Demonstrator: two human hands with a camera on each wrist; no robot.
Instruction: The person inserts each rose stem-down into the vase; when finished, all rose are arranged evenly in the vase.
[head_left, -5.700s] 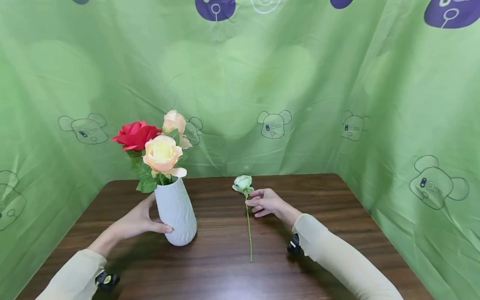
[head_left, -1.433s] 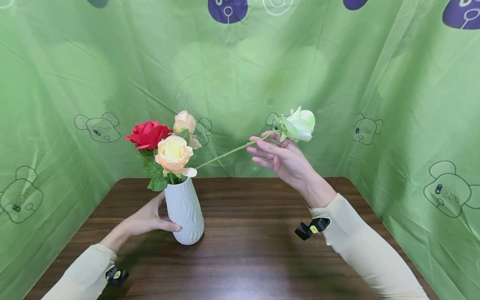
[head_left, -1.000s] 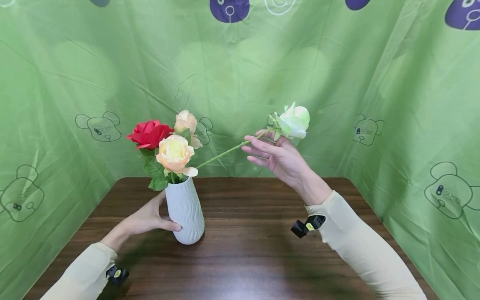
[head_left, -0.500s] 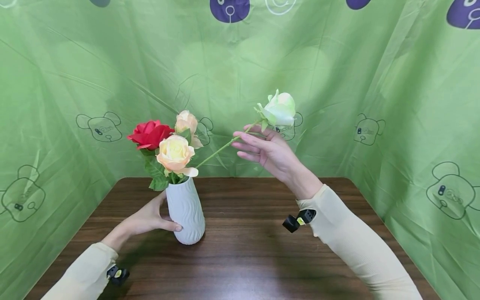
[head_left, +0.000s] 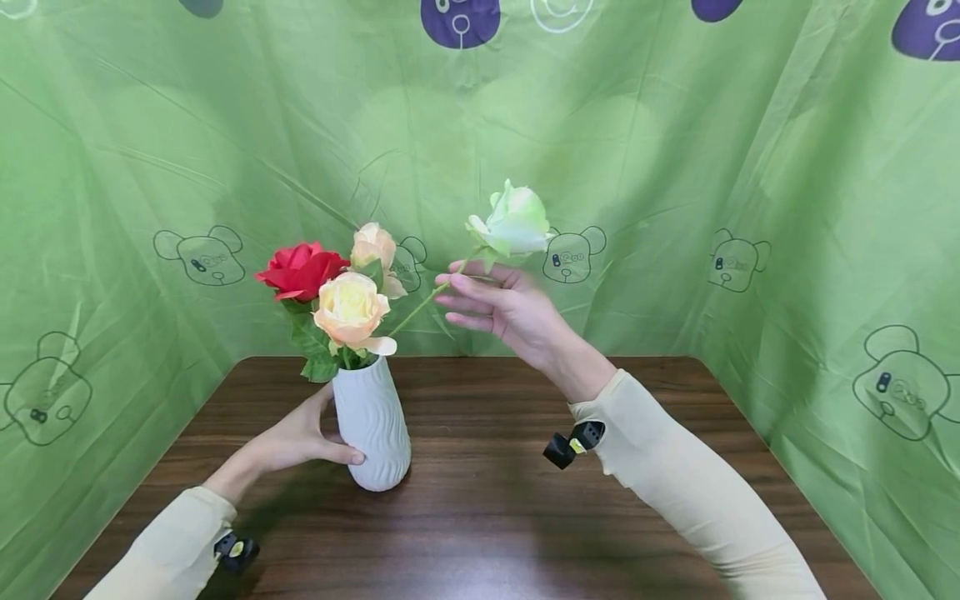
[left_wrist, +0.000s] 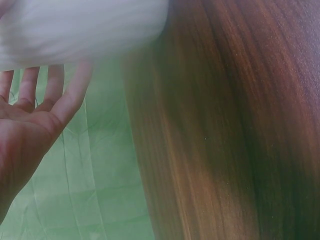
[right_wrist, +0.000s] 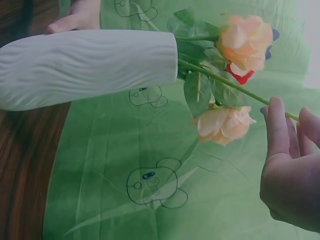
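Observation:
My left hand grips the lower part of a white, wavy-ribbed vase, which stands on the table. Red rose, front peach rose and rear peach rose fill the vase's mouth. To their right, my right hand pinches the stem of a pale green-white rose just below its bloom. That stem slants down into the vase mouth in the right wrist view; its lower end is hidden. In the left wrist view the fingers reach behind the vase.
A dark wooden table carries the vase. Green cloth with printed bear heads hangs at the back and both sides. Each wrist wears a small black camera, such as the right-hand camera.
The right hand picked the green-white rose up from the table and brought its stem to the vase. Lately it has moved left, tilting the rose more upright. The left hand stays on the vase.

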